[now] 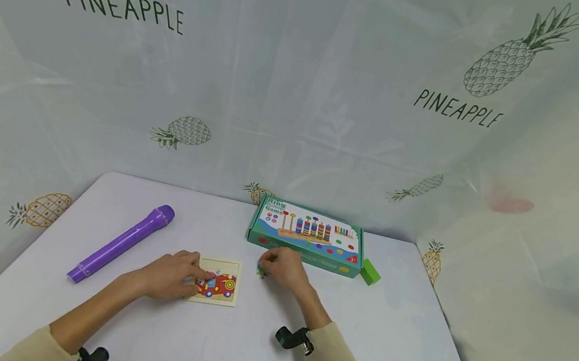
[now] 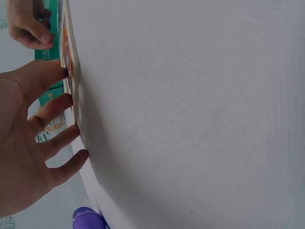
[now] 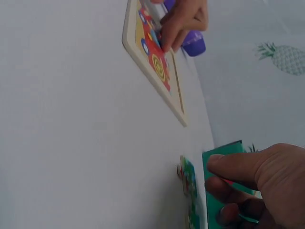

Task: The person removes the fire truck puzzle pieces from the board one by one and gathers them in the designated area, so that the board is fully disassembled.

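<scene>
My left hand (image 1: 172,275) reaches over a small wooden puzzle board (image 1: 218,302) that carries a red vehicle picture (image 3: 155,50). Its index finger touches the picture, and the thumb is near the board's left side. To the right of the board, my right hand (image 1: 286,267) hovers over small green picture puzzle pieces (image 3: 189,179) lying on the table. In the right wrist view, its thumb and bent index finger have a narrow gap between them, and no piece shows there. The hand partly covers the pieces in the head view.
Behind my right hand lies a green ring game box (image 1: 310,235), with a green block (image 1: 370,273) at its right end. A purple microphone-shaped toy (image 1: 118,246) lies on the left of the white table (image 1: 202,346). A pineapple-print curtain (image 1: 302,84) hangs behind.
</scene>
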The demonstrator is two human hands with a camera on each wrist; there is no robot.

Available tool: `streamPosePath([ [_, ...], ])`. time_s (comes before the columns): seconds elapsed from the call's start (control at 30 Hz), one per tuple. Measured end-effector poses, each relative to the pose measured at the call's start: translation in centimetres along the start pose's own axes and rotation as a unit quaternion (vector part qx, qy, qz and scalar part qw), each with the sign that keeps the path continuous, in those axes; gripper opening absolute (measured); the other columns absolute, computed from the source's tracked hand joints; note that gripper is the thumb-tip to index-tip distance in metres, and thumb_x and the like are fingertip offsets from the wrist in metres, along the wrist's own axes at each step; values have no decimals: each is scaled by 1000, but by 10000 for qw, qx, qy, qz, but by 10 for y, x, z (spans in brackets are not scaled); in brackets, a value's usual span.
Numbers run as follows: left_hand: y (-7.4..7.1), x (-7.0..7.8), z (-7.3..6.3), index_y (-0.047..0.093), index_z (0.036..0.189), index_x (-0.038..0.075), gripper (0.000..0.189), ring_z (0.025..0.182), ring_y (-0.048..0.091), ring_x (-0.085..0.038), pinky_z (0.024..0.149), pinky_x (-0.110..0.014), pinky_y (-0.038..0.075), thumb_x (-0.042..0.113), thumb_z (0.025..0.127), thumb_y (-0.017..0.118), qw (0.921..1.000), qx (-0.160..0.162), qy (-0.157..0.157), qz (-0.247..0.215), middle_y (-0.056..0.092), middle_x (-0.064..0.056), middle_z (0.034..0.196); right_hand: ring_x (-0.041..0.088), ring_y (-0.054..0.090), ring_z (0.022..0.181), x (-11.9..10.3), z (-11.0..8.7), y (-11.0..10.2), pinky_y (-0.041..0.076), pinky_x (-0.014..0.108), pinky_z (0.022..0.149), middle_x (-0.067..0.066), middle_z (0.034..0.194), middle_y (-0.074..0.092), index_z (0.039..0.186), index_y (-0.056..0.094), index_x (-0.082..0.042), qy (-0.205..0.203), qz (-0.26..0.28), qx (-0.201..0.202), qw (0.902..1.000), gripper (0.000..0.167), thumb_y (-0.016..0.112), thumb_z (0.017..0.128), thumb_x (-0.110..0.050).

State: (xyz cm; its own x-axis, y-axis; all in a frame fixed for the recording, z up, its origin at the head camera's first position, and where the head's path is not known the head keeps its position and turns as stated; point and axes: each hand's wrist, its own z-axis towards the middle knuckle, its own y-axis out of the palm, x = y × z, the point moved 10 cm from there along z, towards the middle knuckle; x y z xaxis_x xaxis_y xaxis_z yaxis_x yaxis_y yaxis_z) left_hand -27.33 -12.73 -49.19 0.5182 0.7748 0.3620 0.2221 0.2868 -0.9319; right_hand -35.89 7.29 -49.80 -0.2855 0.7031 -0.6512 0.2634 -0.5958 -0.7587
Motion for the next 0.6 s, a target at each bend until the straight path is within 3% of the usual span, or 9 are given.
streamPosePath([
  [0.4, 3, -4, 7, 74, 117, 26, 25, 101, 53, -23, 69, -35, 39, 27, 91, 73, 9987, 501, -114, 16, 48, 9, 84, 7, 53, 77, -32, -14, 41, 46, 22, 70, -12, 82, 61, 104, 77, -15, -470, -333, -573, 9967, 16, 76, 90, -24],
  [0.6, 5, -5, 13, 73, 103, 26, 14, 92, 49, -19, 67, -33, 40, 25, 89, 76, 9965, 744, -316, 189, 50, 9, 83, 6, 50, 74, -40, -19, 54, 43, 22, 67, -11, 81, 57, 109, 76, -17, -537, -825, -623, 9932, 27, 80, 86, -30],
])
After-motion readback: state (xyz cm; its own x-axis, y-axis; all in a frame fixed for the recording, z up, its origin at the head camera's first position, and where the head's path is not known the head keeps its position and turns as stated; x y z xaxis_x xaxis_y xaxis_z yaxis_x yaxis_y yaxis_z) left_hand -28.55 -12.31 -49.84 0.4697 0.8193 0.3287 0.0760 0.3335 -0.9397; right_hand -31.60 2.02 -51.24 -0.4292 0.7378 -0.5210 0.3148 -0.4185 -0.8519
